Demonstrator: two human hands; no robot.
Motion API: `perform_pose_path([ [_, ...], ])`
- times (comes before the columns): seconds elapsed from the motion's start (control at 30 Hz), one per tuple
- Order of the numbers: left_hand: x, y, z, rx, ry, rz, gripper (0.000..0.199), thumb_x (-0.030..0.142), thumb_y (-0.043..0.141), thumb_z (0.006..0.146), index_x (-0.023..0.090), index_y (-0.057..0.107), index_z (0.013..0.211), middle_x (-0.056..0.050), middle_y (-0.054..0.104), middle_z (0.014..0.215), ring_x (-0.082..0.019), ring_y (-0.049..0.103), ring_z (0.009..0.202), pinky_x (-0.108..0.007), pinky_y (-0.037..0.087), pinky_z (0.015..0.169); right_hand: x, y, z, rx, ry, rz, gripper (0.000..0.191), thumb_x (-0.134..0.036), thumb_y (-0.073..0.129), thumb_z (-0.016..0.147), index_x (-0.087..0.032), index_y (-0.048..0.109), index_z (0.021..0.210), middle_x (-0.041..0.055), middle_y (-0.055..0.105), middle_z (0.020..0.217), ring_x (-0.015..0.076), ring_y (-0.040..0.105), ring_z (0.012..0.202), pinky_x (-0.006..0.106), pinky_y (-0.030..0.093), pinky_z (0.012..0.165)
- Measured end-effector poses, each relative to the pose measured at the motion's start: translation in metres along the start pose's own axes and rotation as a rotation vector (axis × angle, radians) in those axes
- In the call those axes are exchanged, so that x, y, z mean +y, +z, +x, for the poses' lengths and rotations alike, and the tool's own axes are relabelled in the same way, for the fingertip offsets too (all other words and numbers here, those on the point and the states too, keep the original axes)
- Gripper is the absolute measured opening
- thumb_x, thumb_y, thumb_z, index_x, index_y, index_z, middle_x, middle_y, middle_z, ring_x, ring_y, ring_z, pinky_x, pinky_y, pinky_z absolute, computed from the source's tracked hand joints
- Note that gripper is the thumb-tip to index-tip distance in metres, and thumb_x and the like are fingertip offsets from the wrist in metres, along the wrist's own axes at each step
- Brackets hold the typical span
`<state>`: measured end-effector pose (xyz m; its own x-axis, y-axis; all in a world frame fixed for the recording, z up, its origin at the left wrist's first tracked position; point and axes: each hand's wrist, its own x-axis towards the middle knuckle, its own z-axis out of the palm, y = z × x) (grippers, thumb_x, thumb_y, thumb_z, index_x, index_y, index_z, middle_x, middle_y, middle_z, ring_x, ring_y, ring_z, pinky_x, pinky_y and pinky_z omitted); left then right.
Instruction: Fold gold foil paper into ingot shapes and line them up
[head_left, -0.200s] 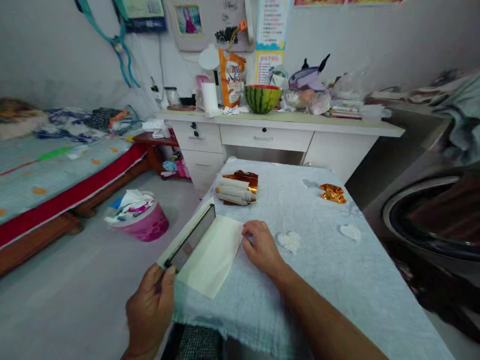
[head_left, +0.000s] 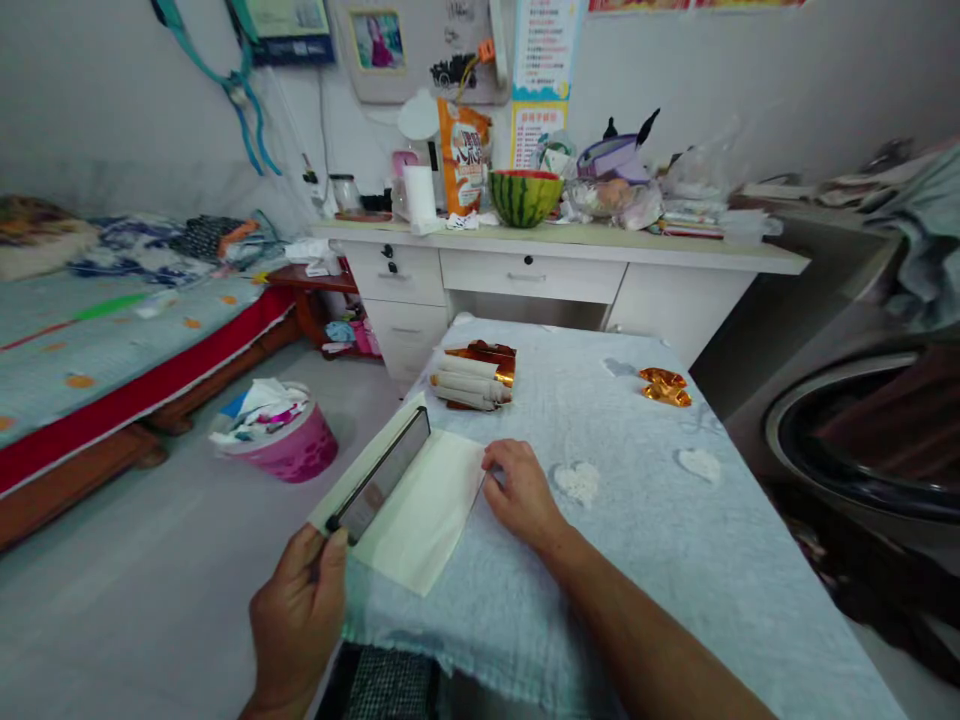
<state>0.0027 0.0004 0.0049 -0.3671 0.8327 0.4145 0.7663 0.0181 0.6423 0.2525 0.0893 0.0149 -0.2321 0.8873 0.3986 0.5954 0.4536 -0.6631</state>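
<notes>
My left hand [head_left: 300,610], at the near left corner of the table, grips a dark-edged flat slab that looks like a phone [head_left: 382,478], together with the raised left part of a cream paper sheet [head_left: 420,515]. The slab stands tilted on its long edge, and the rest of the sheet lies flat on the cloth. My right hand [head_left: 521,490] pinches the sheet's right edge between thumb and fingers. Beyond the sheet lie several pale paper rolls [head_left: 469,385] on a shiny orange-brown wrapper [head_left: 506,365].
A crumpled gold wrapper [head_left: 665,386] lies on the far right of the cloth-covered table [head_left: 637,560]. A full pink bin [head_left: 292,450] stands on the floor at left, near the bed [head_left: 150,370]. The white desk [head_left: 525,275] behind carries a cut watermelon [head_left: 525,198]. A washing machine [head_left: 840,300] is at right.
My left hand and the slab have shifted very slightly left. My right hand stays at the sheet's right edge, almost still.
</notes>
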Motion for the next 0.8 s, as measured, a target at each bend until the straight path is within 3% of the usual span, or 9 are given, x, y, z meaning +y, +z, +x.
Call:
perform_pose_path([
  [0.3, -0.0009, 0.0018, 0.0005, 0.013, -0.06, -0.044, 0.035, 0.048, 0.049, 0.087, 0.02, 0.06, 0.104, -0.001, 0.07, 0.093, -0.019, 0.065, 0.085, -0.025, 0.048, 0.079, 0.0001, 0.0016, 0.0024, 0.0, 0.012, -0.02, 0.018, -0.007, 0.051, 0.069, -0.018, 0.056, 0.083, 0.0049, 0.058, 0.091, 0.0197, 0.048, 0.089, 0.033, 0.037, 0.084],
  [0.57, -0.0019, 0.0001, -0.0015, -0.032, -0.03, -0.066, 0.037, 0.046, 0.05, 0.087, 0.02, 0.06, 0.111, -0.002, 0.07, 0.095, -0.018, 0.065, 0.084, -0.024, 0.049, 0.075, -0.0001, 0.0019, 0.0041, 0.025, 0.021, -0.027, 0.017, -0.008, 0.051, 0.07, -0.018, 0.056, 0.083, 0.0049, 0.058, 0.092, 0.0201, 0.047, 0.09, 0.033, 0.037, 0.084],
  [0.8, 0.0014, -0.0029, -0.0001, -0.028, 0.014, 0.0, 0.031, 0.042, 0.05, 0.087, 0.02, 0.061, 0.107, 0.0, 0.071, 0.088, -0.018, 0.065, 0.079, -0.022, 0.049, 0.066, 0.0001, 0.0017, 0.005, 0.011, 0.019, -0.03, 0.018, -0.008, 0.051, 0.07, -0.018, 0.056, 0.084, 0.005, 0.058, 0.093, 0.0204, 0.048, 0.091, 0.034, 0.037, 0.085],
])
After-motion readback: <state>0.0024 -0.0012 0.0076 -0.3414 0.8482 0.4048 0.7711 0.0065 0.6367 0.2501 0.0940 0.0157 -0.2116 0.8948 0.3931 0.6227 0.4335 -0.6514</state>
